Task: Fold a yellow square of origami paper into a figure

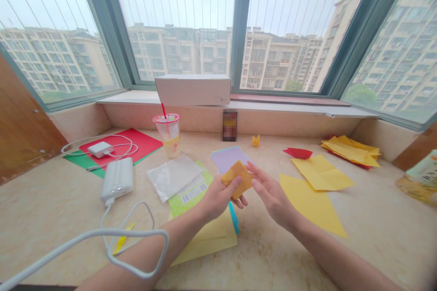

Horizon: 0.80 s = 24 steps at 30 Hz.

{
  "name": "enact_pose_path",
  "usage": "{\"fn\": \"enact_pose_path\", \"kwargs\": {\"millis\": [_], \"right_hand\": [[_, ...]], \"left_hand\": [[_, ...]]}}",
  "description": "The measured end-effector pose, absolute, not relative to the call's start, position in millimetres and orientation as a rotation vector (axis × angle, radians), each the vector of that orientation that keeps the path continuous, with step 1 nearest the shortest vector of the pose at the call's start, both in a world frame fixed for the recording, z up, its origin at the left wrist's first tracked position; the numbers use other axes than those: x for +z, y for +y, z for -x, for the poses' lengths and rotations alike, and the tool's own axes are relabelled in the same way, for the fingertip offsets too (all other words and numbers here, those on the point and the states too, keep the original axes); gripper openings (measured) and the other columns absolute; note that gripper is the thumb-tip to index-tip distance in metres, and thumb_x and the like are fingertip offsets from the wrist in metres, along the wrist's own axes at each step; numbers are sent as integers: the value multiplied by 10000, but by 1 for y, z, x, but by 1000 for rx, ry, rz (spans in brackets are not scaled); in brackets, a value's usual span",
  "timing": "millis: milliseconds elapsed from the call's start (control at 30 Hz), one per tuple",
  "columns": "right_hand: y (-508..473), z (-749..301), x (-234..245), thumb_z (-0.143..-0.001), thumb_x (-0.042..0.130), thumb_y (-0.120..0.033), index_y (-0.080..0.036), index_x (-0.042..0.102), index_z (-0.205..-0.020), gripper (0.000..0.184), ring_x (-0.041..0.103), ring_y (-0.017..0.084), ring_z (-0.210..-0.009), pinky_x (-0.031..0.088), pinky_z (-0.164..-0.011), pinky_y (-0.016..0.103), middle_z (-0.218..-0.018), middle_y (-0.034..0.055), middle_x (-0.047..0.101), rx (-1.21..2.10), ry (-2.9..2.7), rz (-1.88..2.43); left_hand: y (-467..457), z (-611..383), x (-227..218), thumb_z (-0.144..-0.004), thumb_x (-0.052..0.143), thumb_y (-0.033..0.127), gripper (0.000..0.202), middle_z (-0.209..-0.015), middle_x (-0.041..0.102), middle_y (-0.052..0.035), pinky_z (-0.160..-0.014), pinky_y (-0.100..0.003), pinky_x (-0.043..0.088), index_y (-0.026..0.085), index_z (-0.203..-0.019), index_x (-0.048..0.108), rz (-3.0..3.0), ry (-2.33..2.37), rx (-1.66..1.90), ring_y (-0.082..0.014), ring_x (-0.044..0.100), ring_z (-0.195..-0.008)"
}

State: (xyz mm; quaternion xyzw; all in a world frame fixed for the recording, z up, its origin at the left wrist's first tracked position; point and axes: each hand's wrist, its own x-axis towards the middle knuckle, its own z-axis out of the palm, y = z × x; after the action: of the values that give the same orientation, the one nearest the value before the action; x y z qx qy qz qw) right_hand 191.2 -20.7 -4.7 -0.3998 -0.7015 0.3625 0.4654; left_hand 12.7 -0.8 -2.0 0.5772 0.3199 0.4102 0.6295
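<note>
A small folded piece of orange-yellow paper (238,176) is held up over the middle of the table. My left hand (220,195) grips it, thumb on top and fingers beneath. At the paper's right edge is my right hand (269,188), its fingers stretched out; whether the fingertips touch the paper I cannot tell. Under and around my hands lie a lilac sheet (229,158), pale yellow paper (205,243), a green dotted packet (186,198) with a label, and a clear plastic sleeve (174,175). A small folded yellow paper figure (256,140) stands further back.
Yellow sheets (317,204), a red folded piece (297,153) and a paper stack (355,150) lie to the right. On the left are a lidded cup (169,136), red paper (136,141), a power bank (118,177) and a looping white cable (85,236). A bottle (421,177) is far right.
</note>
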Motion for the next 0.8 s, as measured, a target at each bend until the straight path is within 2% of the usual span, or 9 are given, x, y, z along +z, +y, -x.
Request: {"fn": "enact_pose_path", "kwargs": {"millis": [100, 200, 367, 533, 633, 700, 800], "right_hand": [[-16, -195, 1, -962, 535, -443, -203, 698, -1225, 392, 703, 286, -1029, 527, -944, 426, -1121, 90, 756, 1115, -1614, 966], [-15, -197, 3, -890, 646, -482, -176, 788, -1006, 357, 729, 266, -850, 542, -839, 380, -905, 75, 792, 1144, -1543, 1008], [-19, -196, 9, -863, 665, -515, -187, 788, -979, 369, 721, 244, -872, 547, -829, 346, -912, 70, 788, 1201, -1416, 973], [-22, -191, 8, -826, 696, -526, -172, 765, -926, 375, 683, 195, -610, 552, -567, 300, -791, 57, 771, 1180, -1270, 1050], [-21, -188, 2, -848, 668, -529, -164, 740, -898, 375, 693, 209, -684, 563, -642, 309, -787, 62, 759, 1031, -1224, 1083], [-20, -188, -1, -872, 639, -533, -167, 713, -900, 374, 685, 202, -712, 555, -672, 301, -787, 58, 744, 918, -1218, 1096], [-20, -188, -4, -920, 556, -558, -175, 667, -935, 399, 617, 156, -572, 491, -531, 254, -688, 22, 684, 898, -1289, 1081]], "left_hand": [[-1, -12, -6, -886, 592, 570, 481, -535, 647, -23, -448, -228, 501, 104, -989, 645, -1383, 698, 855, -152, 633, -442], [-5, -14, -4, -914, 569, 534, 429, -512, 633, -11, -449, -209, 472, 115, -952, 648, -1415, 715, 851, -136, 617, -435], [-8, -13, 0, -903, 591, 514, 394, -523, 620, -5, -401, -174, 401, 125, -866, 642, -1477, 726, 768, -101, 568, -397], [-14, -17, 0, -920, 512, 578, 469, -720, 681, -51, -373, -166, 421, 123, -951, 623, -1424, 713, 677, -103, 610, -420], [-18, -21, -1, -863, 619, 555, 451, -719, 685, -48, -386, -178, 454, 125, -998, 603, -1386, 701, 652, -114, 621, -430], [-19, -23, -1, -839, 656, 537, 422, -674, 678, -38, -382, -179, 449, 128, -930, 605, -1365, 703, 627, -112, 608, -420], [-18, -23, -3, -886, 546, 600, 514, -493, 583, -11, -368, -169, 409, 133, -674, 582, -1364, 717, 642, -106, 575, -395]]}}
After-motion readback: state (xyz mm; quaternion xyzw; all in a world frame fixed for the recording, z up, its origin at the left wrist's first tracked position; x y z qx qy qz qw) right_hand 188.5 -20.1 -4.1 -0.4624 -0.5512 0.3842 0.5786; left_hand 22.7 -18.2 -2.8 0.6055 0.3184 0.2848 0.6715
